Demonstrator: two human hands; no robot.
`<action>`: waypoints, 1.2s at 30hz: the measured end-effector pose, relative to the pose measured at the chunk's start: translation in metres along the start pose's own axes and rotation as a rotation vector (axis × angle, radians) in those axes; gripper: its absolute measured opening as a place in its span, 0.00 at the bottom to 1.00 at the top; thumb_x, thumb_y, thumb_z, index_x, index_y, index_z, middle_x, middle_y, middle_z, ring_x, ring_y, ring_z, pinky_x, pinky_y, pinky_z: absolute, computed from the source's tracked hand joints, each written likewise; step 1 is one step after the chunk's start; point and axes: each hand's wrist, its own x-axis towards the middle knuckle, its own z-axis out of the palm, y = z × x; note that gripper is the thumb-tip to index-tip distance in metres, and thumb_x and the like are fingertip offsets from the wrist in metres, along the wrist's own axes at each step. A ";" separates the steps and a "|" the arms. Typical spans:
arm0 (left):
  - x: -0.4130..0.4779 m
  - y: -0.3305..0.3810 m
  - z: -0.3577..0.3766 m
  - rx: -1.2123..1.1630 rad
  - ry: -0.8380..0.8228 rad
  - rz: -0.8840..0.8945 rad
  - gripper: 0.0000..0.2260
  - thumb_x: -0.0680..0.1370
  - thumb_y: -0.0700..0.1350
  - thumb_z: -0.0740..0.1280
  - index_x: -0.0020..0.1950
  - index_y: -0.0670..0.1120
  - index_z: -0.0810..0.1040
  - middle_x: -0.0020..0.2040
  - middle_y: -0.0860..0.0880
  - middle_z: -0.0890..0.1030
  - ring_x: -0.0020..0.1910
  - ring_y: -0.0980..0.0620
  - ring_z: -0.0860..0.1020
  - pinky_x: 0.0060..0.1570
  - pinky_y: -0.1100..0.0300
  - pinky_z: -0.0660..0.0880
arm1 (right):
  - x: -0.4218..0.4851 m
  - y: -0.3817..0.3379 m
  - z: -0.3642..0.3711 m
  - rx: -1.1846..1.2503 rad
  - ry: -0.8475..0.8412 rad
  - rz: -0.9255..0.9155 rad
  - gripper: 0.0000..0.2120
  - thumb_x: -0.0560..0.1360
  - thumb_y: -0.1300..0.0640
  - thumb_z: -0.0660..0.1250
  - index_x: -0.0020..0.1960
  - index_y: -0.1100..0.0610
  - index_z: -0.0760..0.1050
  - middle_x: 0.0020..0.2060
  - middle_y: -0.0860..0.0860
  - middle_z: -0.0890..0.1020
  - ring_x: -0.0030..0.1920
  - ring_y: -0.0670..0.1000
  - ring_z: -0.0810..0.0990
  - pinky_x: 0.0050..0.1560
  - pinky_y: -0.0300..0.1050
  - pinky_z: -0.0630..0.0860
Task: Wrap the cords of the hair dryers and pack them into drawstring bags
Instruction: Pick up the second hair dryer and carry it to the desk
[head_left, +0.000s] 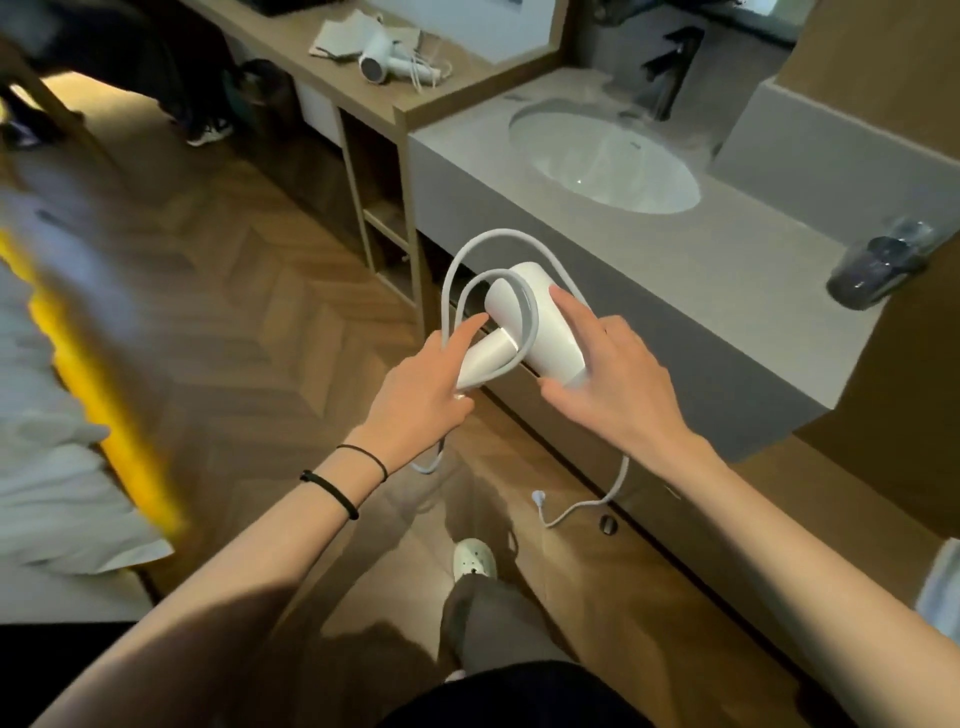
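The left hand (415, 395) covers the end of the dryer's (545, 332) handle. The cord (452, 270) runs out of sight under that palm and again behind the wrist of the right hand (618, 374). Far left of the left hand, the bed (52, 467) is a blur, cut by the edge. The cup (878, 270) right of the right hand is smeared. Beyond both hands, a second dryer (382, 60) hides part of the bags (337, 39); their number cannot be told.

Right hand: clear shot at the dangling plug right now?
Probably not yet. The plug hangs in open air below, so the path looks free, but the right hand grips the hair dryer and must let go first.
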 end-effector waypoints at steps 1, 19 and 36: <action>0.010 -0.016 -0.006 0.003 0.017 -0.016 0.37 0.72 0.41 0.66 0.76 0.57 0.53 0.57 0.46 0.72 0.44 0.44 0.77 0.39 0.55 0.74 | 0.019 -0.010 0.007 0.001 -0.010 -0.018 0.39 0.69 0.45 0.67 0.74 0.36 0.50 0.53 0.52 0.72 0.53 0.53 0.72 0.39 0.46 0.70; 0.233 -0.269 -0.148 0.047 0.130 -0.112 0.33 0.74 0.42 0.67 0.76 0.52 0.56 0.58 0.44 0.74 0.48 0.44 0.79 0.48 0.49 0.79 | 0.372 -0.150 0.110 0.078 -0.067 -0.182 0.40 0.69 0.43 0.68 0.74 0.38 0.50 0.55 0.50 0.71 0.50 0.47 0.70 0.35 0.36 0.64; 0.547 -0.450 -0.290 0.069 0.088 0.213 0.36 0.71 0.40 0.67 0.74 0.57 0.54 0.55 0.47 0.72 0.39 0.46 0.78 0.40 0.52 0.77 | 0.697 -0.238 0.142 -0.022 0.192 0.028 0.39 0.69 0.44 0.68 0.75 0.38 0.52 0.58 0.55 0.72 0.55 0.56 0.74 0.46 0.45 0.70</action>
